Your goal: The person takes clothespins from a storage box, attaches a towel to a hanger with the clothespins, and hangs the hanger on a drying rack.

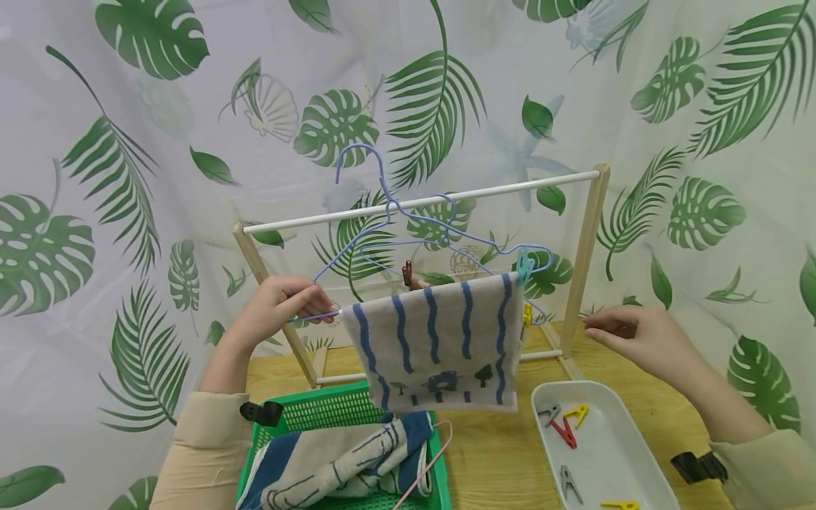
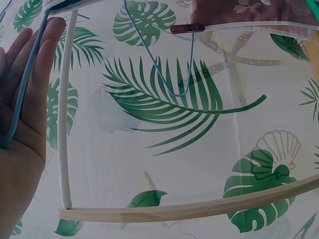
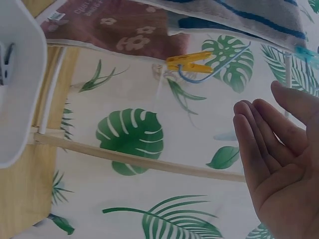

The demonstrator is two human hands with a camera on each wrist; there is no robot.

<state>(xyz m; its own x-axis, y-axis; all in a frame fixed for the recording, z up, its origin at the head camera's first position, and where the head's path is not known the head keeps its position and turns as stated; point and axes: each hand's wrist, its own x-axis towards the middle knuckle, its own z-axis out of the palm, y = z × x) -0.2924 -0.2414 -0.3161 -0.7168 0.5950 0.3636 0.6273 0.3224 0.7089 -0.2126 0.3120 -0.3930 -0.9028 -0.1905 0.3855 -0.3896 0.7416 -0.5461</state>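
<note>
A blue wire clothes hanger [image 1: 357, 244] has a grey towel with wavy blue stripes [image 1: 440, 340] draped over its lower bar. A light-blue clothespin [image 1: 525, 265] clips the towel's right end to it. My left hand [image 1: 287, 306] holds the hanger's left corner, beside the towel; its wire crosses the palm in the left wrist view. My right hand [image 1: 644, 340] is in the air to the right, holding nothing, fingers loosely bent. Behind, a second blue hanger on the rack carries a brown flowered towel [image 3: 104, 30], with a brown clothespin [image 1: 407, 273] and a yellow clothespin [image 1: 527, 314].
A drying rack with a white top rod [image 1: 497, 191] and wooden legs stands on the table. In front, a green basket [image 1: 306, 409] holds a blue and beige towel [image 1: 344, 460] and a pink hanger [image 1: 440, 453]. A white tray [image 1: 612, 432] at right contains several clothespins.
</note>
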